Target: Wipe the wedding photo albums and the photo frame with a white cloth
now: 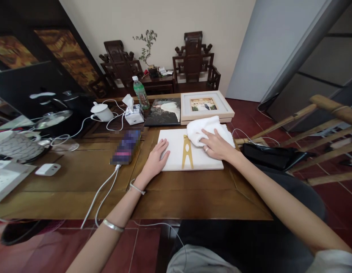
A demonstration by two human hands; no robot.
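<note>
A flat white panel [172, 149] lies on the wooden table in front of me, with a gold A-shaped piece [187, 151] on its face. My left hand [156, 158] rests on the panel's left edge, fingers stretched out and holding nothing. At the panel's upper right, my right hand [217, 146] presses on a bunched white towel [210, 127]. Its fingers dig into the folds, and some fingertips are hidden there. The towel covers the panel's upper right corner and touches the top of the gold piece.
Behind the panel lie a dark photo print [164, 112] and a pale framed picture [204, 104]. A phone [126, 148] with a white cable lies left of my left hand. Farther back stand a tissue box [134, 113], green bottle [140, 93] and lidded white cup [102, 112].
</note>
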